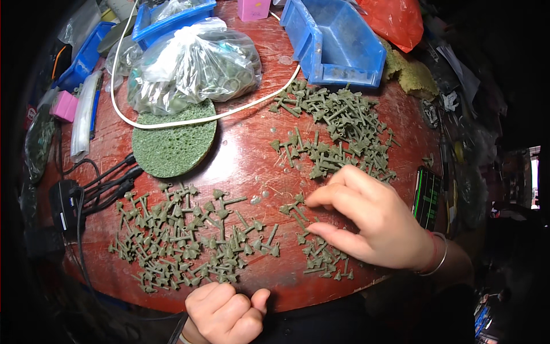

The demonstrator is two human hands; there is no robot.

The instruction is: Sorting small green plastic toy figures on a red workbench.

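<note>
The right hand point(366, 221) lies on the red table point(246, 160), fingers loosely spread, thumb and forefinger closing on small olive-green plastic pieces point(309, 229) beneath it. The left hand point(223, 312) is curled into a fist at the near edge; whether it holds anything cannot be told. A spread pile point(183, 241) lies just beyond the left hand and a second heap point(338, 132) beyond the right, so by the look of it much handling remains.

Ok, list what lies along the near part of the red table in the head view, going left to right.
Black cables → left pile of small green plastic pieces → left hand, closed in a fist at the table edge → right hand over a smaller pile of green pieces → dark device with green stripes.
</note>
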